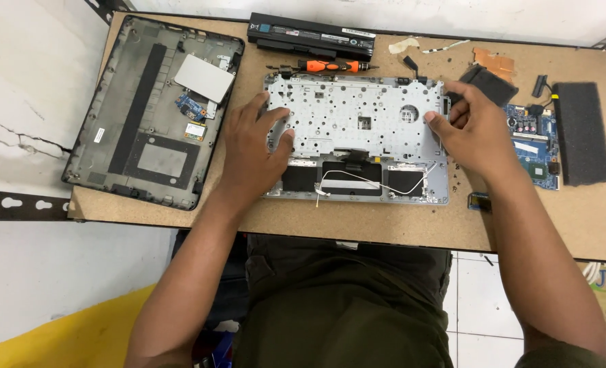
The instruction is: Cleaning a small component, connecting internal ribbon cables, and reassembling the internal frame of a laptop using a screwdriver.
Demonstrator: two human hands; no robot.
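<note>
Laptop palmrest (357, 136): laid underside up at the middle of the table (357, 225), near its front edge.
Left hand (252, 146): pressed flat on the palmrest's left end, fingers spread, nothing gripped.
Right hand (473, 129): fingers curled at the right end (grasp cannot be told).
Screwdriver (330, 66): orange-handled, lying just behind the palmrest.
Bottom cover (153, 109): at the left edge.

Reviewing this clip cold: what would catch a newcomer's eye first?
The silver laptop palmrest frame at the table's centre, with the left hand flat on it and the right hand at its right edge. Behind it lies an orange screwdriver; the dark bottom cover sits far left.
</note>
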